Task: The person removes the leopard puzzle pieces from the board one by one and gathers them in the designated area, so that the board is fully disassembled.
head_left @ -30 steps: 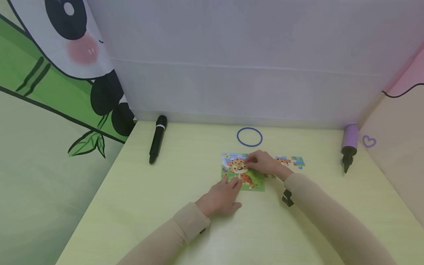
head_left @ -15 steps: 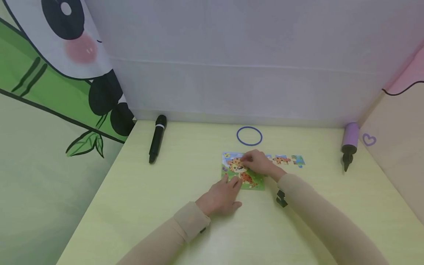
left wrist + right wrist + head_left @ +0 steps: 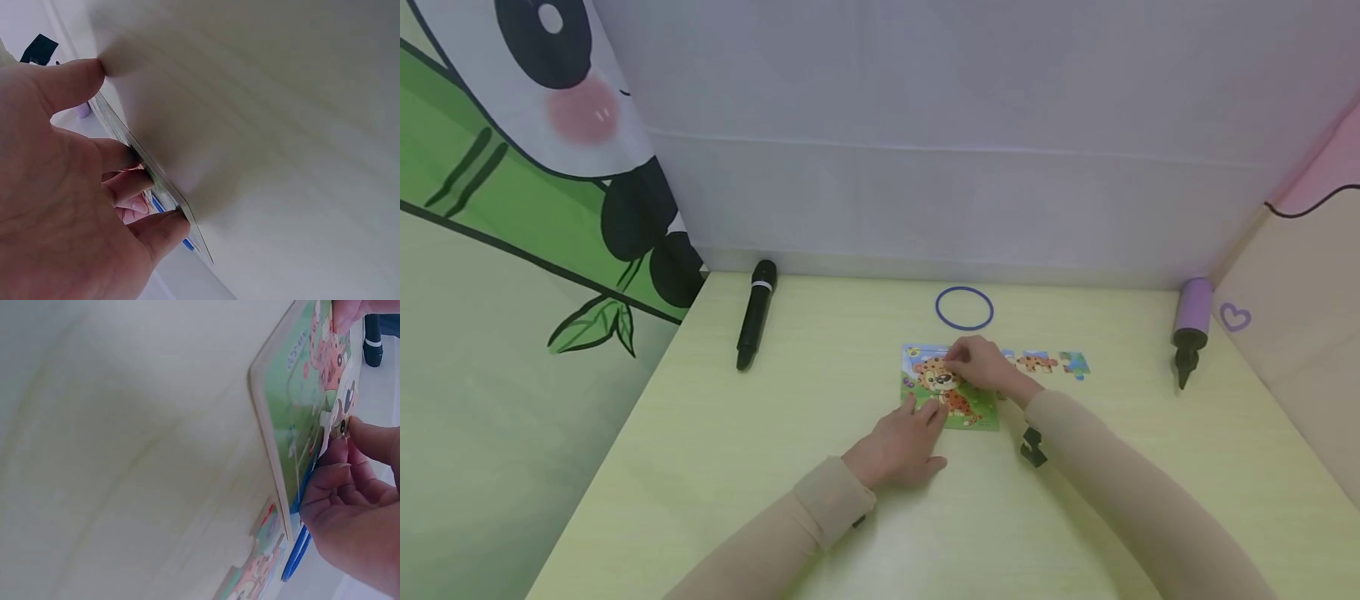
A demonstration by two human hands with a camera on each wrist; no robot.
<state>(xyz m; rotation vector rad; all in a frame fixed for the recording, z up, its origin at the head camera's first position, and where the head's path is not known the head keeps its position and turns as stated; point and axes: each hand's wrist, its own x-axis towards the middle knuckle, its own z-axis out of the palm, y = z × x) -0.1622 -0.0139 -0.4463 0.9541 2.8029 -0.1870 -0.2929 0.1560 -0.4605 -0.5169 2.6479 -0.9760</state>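
A small leopard jigsaw puzzle board (image 3: 981, 415) lies flat on the table, right of the middle in the head view. My left hand (image 3: 897, 446) rests its fingertips on the board's near left part, with fingers spread and thumb out over the table. Over the board's upper right area, my right hand (image 3: 987, 367) pinches a puzzle piece (image 3: 341, 427) between thumb and fingers. In the right wrist view this piece shows a printed eye and sits right at the board's leopard face. Much of the piece is hidden by the fingers.
Several loose puzzle pieces (image 3: 1037, 362) lie right of the board, partly behind my right hand. A blue ring (image 3: 937, 308) lies beyond the board. A black microphone (image 3: 756, 321) is at the back left, and a purple hand pump (image 3: 1193, 312) at the back right.
My right hand has shifted slightly left over the board with the piece, uncovering more of the loose pieces on the right. My left hand has stayed in place.
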